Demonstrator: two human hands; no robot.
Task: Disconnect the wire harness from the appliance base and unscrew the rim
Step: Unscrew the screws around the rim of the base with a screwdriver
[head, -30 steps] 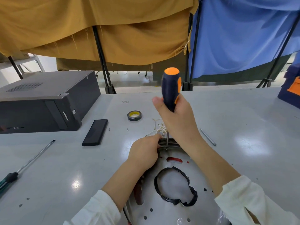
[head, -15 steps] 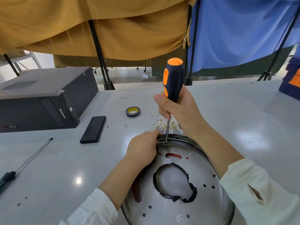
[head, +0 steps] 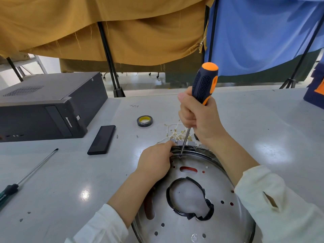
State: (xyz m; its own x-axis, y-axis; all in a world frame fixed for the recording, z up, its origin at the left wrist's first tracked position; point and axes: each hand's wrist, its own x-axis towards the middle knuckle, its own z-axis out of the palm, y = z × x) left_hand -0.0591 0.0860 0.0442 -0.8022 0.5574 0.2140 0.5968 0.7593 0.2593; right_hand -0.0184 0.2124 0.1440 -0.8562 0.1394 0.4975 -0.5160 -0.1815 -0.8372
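Screwdriver gripped in right hand, tip at rim, left hand apparently pinching rim edge.

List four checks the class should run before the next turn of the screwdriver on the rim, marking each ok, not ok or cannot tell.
1. Right hand grips the screwdriver handle: ok.
2. Tip meets the rim at the far edge: ok.
3. Tip seated in a screw head: cannot tell, too small.
4. Left hand steadies the base beside the tip: ok.
5. Wires lie clear of the shaft: cannot tell.
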